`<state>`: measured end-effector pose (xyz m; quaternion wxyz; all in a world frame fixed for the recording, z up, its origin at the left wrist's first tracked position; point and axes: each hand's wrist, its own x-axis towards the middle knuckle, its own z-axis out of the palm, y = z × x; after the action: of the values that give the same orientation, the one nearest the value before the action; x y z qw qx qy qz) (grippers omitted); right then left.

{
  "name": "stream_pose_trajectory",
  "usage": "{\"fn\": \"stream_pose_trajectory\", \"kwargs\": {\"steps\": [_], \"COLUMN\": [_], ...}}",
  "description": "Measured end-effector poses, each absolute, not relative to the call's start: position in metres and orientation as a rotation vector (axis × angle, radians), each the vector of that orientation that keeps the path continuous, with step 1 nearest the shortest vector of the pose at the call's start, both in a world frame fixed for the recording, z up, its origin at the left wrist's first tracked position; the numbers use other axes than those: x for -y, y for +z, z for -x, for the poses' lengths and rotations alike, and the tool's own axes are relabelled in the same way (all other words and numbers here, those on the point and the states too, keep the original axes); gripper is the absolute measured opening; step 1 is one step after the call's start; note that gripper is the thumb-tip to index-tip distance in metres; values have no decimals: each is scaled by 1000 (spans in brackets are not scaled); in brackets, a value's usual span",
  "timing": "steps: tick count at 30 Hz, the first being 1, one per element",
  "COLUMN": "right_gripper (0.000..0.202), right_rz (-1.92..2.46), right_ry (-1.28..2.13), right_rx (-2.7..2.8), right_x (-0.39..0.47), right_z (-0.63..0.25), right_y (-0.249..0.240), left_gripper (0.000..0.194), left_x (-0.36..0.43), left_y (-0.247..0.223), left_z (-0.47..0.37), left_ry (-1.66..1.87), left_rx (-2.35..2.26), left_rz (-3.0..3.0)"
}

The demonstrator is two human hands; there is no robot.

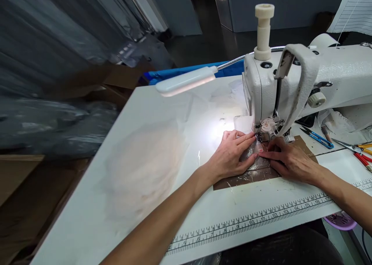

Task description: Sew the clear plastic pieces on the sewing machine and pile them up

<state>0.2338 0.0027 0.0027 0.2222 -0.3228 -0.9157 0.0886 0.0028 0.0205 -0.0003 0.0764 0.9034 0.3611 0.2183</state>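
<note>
Some fabric (258, 145) (pale) between fingers (245, 138)

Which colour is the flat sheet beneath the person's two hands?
The flat sheet is brown; it shows best in the head view, the only one.

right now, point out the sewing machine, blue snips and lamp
Sewing machine (334, 70), head view, on its white body.
Blue snips (319, 136), head view, on the blue handle.
Lamp (186, 80), head view, on the white lamp head.
</note>
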Motion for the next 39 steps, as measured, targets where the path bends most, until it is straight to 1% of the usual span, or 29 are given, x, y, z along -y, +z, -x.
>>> {"fn": "stream_pose_trajectory", "kwargs": {"steps": [10,16,19,21,23,25,28,32,35,39], "right_gripper": [33,31,31,31,31,31,31,30,31,31], "right_rz": [919,936,964,981,986,989,1009,1015,1006,1014], "right_ry": [228,285,328,372,415,437,431,426,424,412], "right_rx": [2535,2506,2476,2462,2445,2424,2404,2404,2416,2421], "right_x": [-3,-3,-2,-2,-2,-3,-3,-2,-2,-2], "right_z": [-233,-233,-233,-233,-234,-234,-234,-234,-234,-234], "right_y": [0,0,-1,-1,-1,-2,-4,-6,-6,-5], "left_gripper": [42,42,41,32,22,18,18,20,20,19], "left_x": [-20,-18,-17,-18,-18,-17,-17,-17,-17,-16], "left_y": [-2,1,5,8,11,12,11,7,7,7], "left_z": [-5,-4,-3,-2,-2,-3,-4,-4,-4,-3], "left_ry": [580,498,562,692,804,838,793,771,801,754], "left_rx": [-1113,-1137,-1157,-1093,-902,-684,-537,-546,-547,-555], "left_rz": [-2790,-2867,-2917,-2952,-2978,-2994,-3025,-3045,-3038,-3047]}}
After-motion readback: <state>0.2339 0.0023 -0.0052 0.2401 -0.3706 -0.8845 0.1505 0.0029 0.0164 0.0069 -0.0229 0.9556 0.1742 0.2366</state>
